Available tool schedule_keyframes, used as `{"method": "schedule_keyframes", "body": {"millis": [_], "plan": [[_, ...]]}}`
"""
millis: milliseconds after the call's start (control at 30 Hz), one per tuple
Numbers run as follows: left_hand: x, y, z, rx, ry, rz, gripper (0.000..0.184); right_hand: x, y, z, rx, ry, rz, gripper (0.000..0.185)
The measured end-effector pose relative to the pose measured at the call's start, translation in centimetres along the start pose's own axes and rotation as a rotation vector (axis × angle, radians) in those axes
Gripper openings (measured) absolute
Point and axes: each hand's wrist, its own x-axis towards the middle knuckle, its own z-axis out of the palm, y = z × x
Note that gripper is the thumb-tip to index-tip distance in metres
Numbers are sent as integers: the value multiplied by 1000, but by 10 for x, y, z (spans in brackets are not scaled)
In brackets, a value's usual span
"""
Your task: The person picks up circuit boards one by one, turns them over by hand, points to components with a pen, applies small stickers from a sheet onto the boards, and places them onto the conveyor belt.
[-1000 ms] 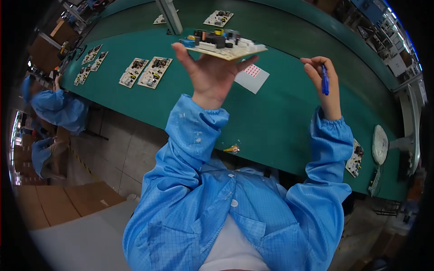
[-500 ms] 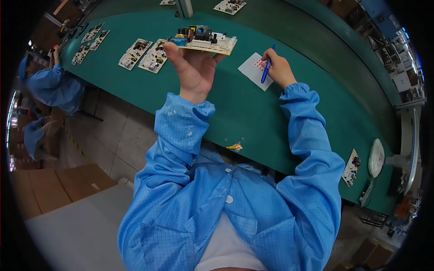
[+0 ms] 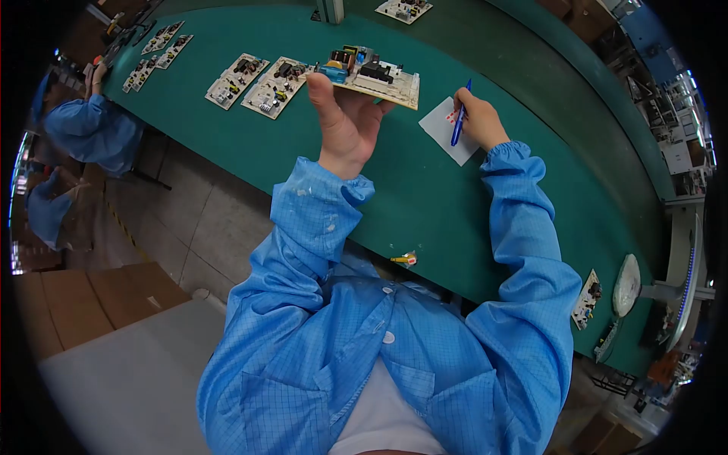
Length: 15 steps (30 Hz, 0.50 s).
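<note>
A circuit board [image 3: 375,80] with tall components on top rests in my left hand [image 3: 346,129], raised above the green table, with the thumb at its left edge and the fingers underneath. My right hand [image 3: 479,120] has a blue pen [image 3: 461,114] held between its fingers. It is over a white sheet [image 3: 455,151] that bears small red labels [image 3: 453,117], partly covered by the hand. Whether the fingertips touch a label cannot be made out. Two boards [image 3: 236,80] [image 3: 277,89] lie on the table to the left of my left hand.
Several more boards [image 3: 141,73] lie at the table's far left, one board [image 3: 405,9] at the back and another [image 3: 586,300] at the right beside a wrapped white object [image 3: 626,285]. A small yellow item [image 3: 405,259] lies near the front edge. A co-worker [image 3: 95,133] sits at far left.
My right hand, with the pen, has moved left and down onto the label sheet. The board in my left hand has turned and tilted slightly. The whole view has shifted a little.
</note>
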Motion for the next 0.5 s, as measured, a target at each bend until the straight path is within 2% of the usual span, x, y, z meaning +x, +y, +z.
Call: {"method": "schedule_keyframes", "body": {"millis": [67,167,300,500], "plan": [[-1,-1,1,6,-12,6,90,4,-9,-11,-23,-129,78,20],[-1,-1,0,-9,-34,20,94,9,-11,-15,14,-171,101,24],[-1,-1,-2,-40,-46,31,106,13,-4,-5,106,-116,142,28],[-3,-4,-2,-74,-67,32,111,8,-11,2,-169,-23,135,26]]}}
